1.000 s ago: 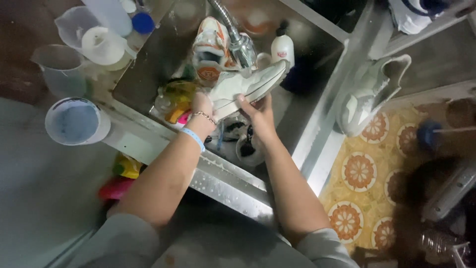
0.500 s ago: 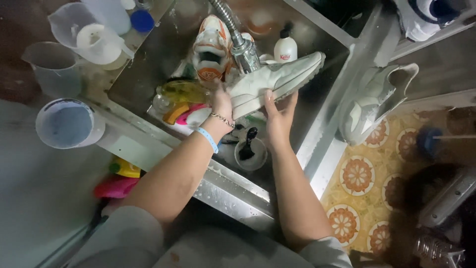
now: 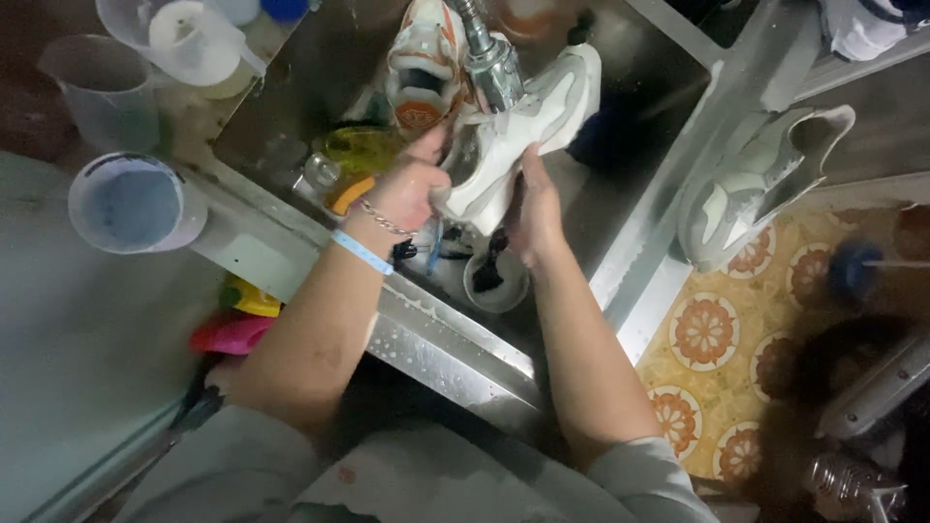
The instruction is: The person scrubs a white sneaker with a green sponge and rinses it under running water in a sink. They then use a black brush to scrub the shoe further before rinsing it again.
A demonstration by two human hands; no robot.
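Both hands grip a white sneaker [image 3: 523, 136] under the steel faucet [image 3: 489, 63]: left hand [image 3: 407, 189] clasping its heel, right hand [image 3: 538, 208] cupping its sole.

dark-capped bottle [image 3: 582, 27] behind the sink, no labels, signs, screens

You are wearing grey short sleeves [image 3: 639, 475], and your left wrist is carrying a light blue band [image 3: 361, 252] beside a thin chain bracelet [image 3: 384, 220].
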